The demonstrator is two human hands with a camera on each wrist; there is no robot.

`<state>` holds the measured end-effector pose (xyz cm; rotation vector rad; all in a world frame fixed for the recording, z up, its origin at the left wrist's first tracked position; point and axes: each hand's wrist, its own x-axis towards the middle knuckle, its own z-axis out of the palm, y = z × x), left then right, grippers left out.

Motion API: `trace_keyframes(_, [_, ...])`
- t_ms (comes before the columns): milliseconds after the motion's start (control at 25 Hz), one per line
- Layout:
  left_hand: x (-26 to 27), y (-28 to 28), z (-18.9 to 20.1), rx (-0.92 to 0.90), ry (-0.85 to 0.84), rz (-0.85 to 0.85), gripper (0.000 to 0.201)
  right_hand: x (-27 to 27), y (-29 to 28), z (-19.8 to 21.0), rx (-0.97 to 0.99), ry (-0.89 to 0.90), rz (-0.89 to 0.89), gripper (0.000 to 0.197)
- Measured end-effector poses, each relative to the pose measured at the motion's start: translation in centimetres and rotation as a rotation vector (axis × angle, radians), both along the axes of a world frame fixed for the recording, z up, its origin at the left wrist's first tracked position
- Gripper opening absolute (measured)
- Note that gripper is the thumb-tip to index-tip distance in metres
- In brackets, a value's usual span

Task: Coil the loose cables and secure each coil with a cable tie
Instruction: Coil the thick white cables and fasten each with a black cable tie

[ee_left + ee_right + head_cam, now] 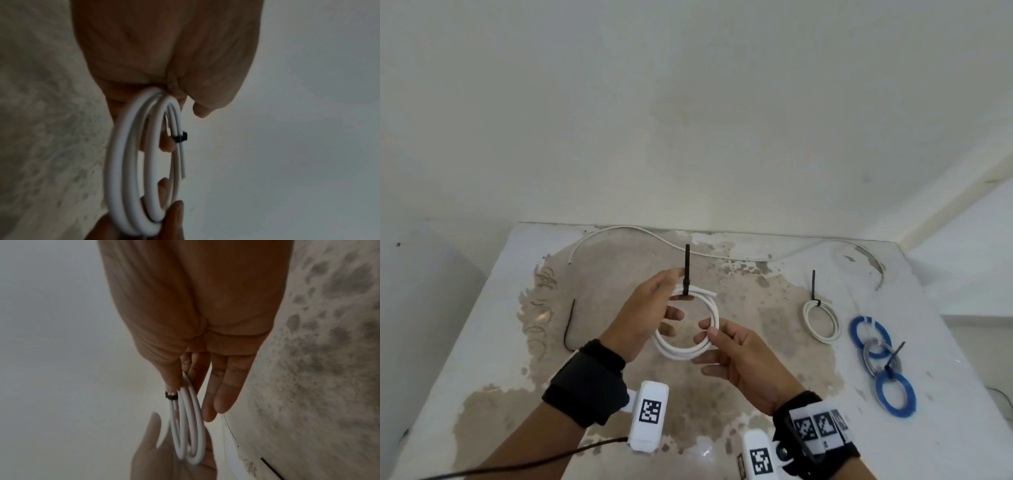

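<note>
Both hands hold a white cable coil (688, 347) upright above the table's middle. A black cable tie (686, 274) wraps the coil's top, its tail pointing straight up. My left hand (671, 303) grips the coil's upper left side, thumb close to the tie. On the coil's right side my right hand (707, 334) pinches the strands between thumb and forefinger, the other fingers stretched out. In the left wrist view the coil (117, 162) hangs from the palm, with the tie's head (181, 138) on the thin strands. The right wrist view shows the tie (171, 396) just below my thumb.
A tied white coil (822, 322) lies to the right, and beyond it blue coils (895, 394) and a grey coil (880, 356) with a black tie. A loose white cable (654, 236) runs along the table's far edge. A thin dark strand (568, 322) lies at the left.
</note>
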<state>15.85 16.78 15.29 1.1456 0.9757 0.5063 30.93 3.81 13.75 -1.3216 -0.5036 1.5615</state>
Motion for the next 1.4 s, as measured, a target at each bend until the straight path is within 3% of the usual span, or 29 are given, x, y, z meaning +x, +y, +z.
trace_keyframes(120, [1.2, -1.3, -0.8, -0.374, -0.193, 0.037, 0.042, 1.8, -0.7, 0.1, 0.022, 0.049, -0.111, 0.041])
trace_keyframes(200, [2.1, -2.4, -1.1, -0.514, -0.318, 0.058, 0.037, 3.1, -1.5, 0.0, 0.014, 0.055, -0.137, 0.042])
trace_keyframes(320, [4.5, -3.6, -1.2, -0.584, -0.488, 0.134, 0.032, 4.3, -2.6, -0.2, 0.023, 0.155, -0.176, 0.039])
trace_keyframes(440, [7.2, -4.6, -1.7, -0.583, -0.511, 0.156, 0.033, 5.9, -3.9, -0.3, 0.067, 0.227, -0.202, 0.036])
trace_keyframes(480, [8.4, -5.1, -2.4, -0.55, -0.439, 0.127, 0.036, 7.1, -4.4, -0.5, 0.08, 0.203, -0.212, 0.034])
trace_keyframes(560, [10.4, -5.9, -4.6, -0.38, -0.112, 0.029, 0.042, 9.7, -5.4, -1.0, 0.079, 0.078, -0.19, 0.029])
trace_keyframes(720, [11.8, -6.8, -12.7, 0.204, 0.659, -0.327, 0.047, 15.0, -9.4, -5.5, -0.036, -0.435, 0.052, 0.02])
trace_keyframes(800, [11.7, -7.7, -16.6, 0.358, 0.922, -0.539, 0.069, 17.4, -11.9, -8.2, -0.095, -0.612, 0.142, 0.019])
trace_keyframes(880, [11.4, -8.7, -19.0, 0.373, 1.078, -0.623, 0.094, 19.3, -13.4, -9.6, -0.107, -0.76, 0.14, 0.021])
trace_keyframes(1040, [11.3, -9.4, -21.3, 0.465, 1.192, -0.611, 0.111, 22.9, -12.8, -10.6, -0.011, -1.111, -0.014, 0.024])
trace_keyframes(1160, [11.2, -9.0, -21.7, 0.467, 1.206, -0.6, 0.111, 24.3, -10.9, -12.6, -0.133, -1.354, 0.106, 0.023])
trace_keyframes(1280, [11.0, -9.0, -21.6, 0.482, 1.202, -0.577, 0.109, 24.3, -10.1, -14.8, -0.27, -1.347, 0.295, 0.024])
trace_keyframes(1400, [10.6, -9.0, -21.7, 0.461, 1.178, -0.556, 0.107, 24.2, -11.1, -16.1, -0.295, -1.319, 0.301, 0.028])
